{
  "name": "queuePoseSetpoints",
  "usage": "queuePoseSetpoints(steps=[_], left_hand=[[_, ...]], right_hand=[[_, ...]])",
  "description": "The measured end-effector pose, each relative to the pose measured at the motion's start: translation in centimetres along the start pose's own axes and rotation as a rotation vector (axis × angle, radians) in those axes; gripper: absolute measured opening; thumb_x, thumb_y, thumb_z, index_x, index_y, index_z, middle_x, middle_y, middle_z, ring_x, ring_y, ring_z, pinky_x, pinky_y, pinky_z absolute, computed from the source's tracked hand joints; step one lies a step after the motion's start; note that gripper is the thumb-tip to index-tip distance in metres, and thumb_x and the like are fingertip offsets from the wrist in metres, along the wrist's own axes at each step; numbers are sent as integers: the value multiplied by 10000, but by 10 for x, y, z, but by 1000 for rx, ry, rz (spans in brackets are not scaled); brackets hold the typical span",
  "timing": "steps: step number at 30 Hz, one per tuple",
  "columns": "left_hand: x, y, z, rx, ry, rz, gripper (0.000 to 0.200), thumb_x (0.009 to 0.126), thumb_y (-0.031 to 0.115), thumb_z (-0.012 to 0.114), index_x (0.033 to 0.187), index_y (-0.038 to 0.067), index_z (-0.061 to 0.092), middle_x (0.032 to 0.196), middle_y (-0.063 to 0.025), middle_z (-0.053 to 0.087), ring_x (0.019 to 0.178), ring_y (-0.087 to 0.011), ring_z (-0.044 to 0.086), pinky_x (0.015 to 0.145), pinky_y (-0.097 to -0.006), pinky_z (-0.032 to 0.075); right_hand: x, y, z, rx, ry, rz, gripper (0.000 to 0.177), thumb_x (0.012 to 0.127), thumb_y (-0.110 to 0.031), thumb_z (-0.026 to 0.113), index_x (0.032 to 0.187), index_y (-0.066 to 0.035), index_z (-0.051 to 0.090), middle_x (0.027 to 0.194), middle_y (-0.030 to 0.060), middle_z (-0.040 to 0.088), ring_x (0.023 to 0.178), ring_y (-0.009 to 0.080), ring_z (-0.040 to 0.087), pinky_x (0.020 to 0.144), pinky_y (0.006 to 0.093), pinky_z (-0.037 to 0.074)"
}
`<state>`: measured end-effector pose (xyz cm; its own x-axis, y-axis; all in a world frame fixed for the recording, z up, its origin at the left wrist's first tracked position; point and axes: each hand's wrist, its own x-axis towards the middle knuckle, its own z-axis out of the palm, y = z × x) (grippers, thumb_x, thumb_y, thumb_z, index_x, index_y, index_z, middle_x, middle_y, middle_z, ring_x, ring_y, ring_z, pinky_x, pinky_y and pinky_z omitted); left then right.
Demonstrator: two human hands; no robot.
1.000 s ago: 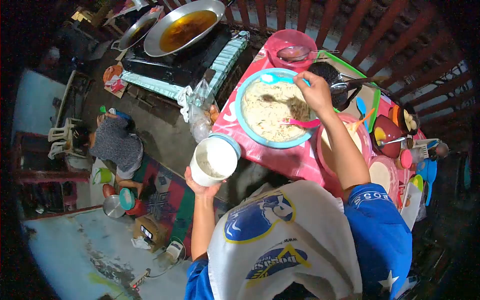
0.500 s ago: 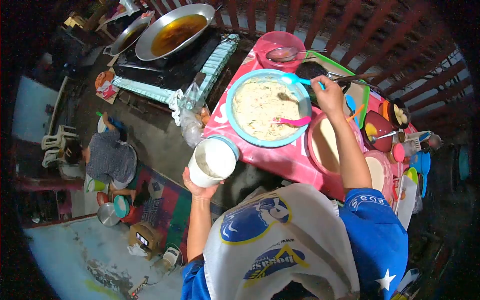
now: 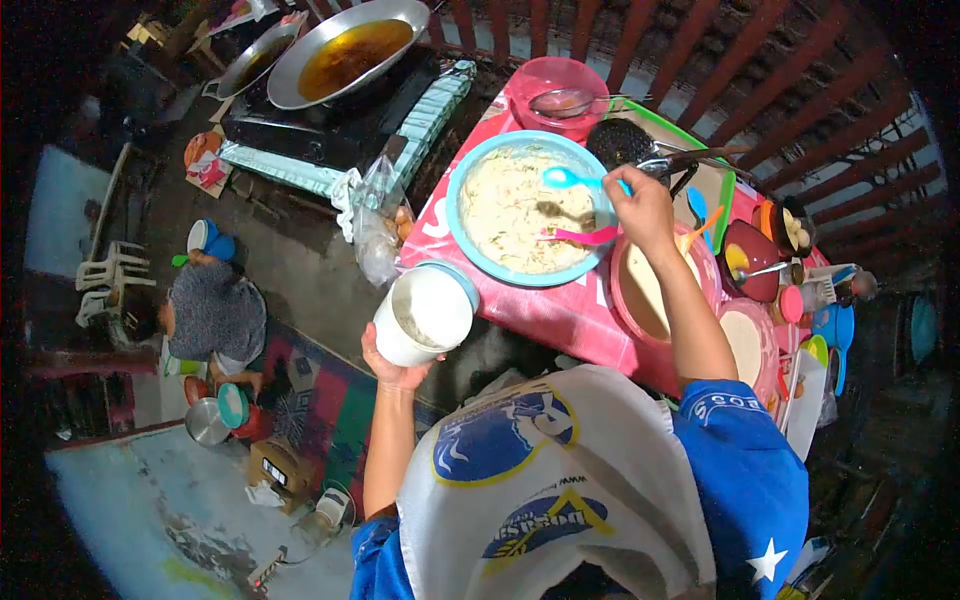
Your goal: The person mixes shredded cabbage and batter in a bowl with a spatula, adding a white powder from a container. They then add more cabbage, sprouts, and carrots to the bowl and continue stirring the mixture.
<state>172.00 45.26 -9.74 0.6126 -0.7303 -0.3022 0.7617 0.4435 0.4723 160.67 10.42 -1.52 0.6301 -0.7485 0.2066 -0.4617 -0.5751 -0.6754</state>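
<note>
My left hand [image 3: 396, 371] is wrapped under a white tub [image 3: 405, 338], tilted so that the white powder [image 3: 444, 300] inside shows. My right hand [image 3: 645, 208] pinches the handle of a light blue spoon [image 3: 568, 179]. The spoon's bowl hangs above the pale, lumpy batter [image 3: 515, 210] with green and orange bits, casting a shadow on it. Around the batter is a light blue basin [image 3: 456, 225] on the pink-covered table [image 3: 430, 245]. A pink spoon [image 3: 588, 236] lies at the basin's right side, its tip in the batter. What the blue spoon carries is hard to see.
Two pans of oil, the larger a wok [image 3: 415, 22], sit on a stove [image 3: 330, 125] at upper left. Right of the basin stand pink tubs of cream-coloured liquid [image 3: 640, 280] and a green-edged tray [image 3: 722, 200]. Another person [image 3: 215, 310] crouches on the floor at left.
My right hand has brought the blue spoon left and down, from the basin's upper right rim to over the batter. The tub stays in my left hand. At left, the other person's blue container has shifted.
</note>
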Motion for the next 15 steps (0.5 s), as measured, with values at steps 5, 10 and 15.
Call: queuePoseSetpoints(steps=[5, 10, 15], left_hand=[[-1, -1, -4, 17, -30, -9, 819, 675, 669, 502, 1294, 152, 363, 1198, -140, 491, 920, -355, 569, 508, -432, 517], [-1, -2, 1, 26, 19, -9, 822, 675, 675, 493, 1291, 145, 369, 1189, -138, 498, 893, -350, 577, 487, -421, 510], [1, -4, 10, 34, 19, -3, 824, 679, 675, 488, 1292, 137, 371, 1192, -140, 496, 880, -344, 582, 467, -416, 510]], right_hand=[[-12, 11, -6, -26, -32, 22, 199, 787, -315, 562, 807, -136, 646, 685, 155, 625, 658, 334, 610, 602, 412, 458], [-6, 31, -11, -65, 84, -11, 186, 790, -307, 557, 826, -148, 647, 668, 149, 622, 646, 337, 608, 589, 418, 456], [-5, 28, -15, -185, 134, 18, 181, 795, -310, 549, 821, -158, 644, 657, 136, 623, 644, 330, 613, 571, 425, 454]])
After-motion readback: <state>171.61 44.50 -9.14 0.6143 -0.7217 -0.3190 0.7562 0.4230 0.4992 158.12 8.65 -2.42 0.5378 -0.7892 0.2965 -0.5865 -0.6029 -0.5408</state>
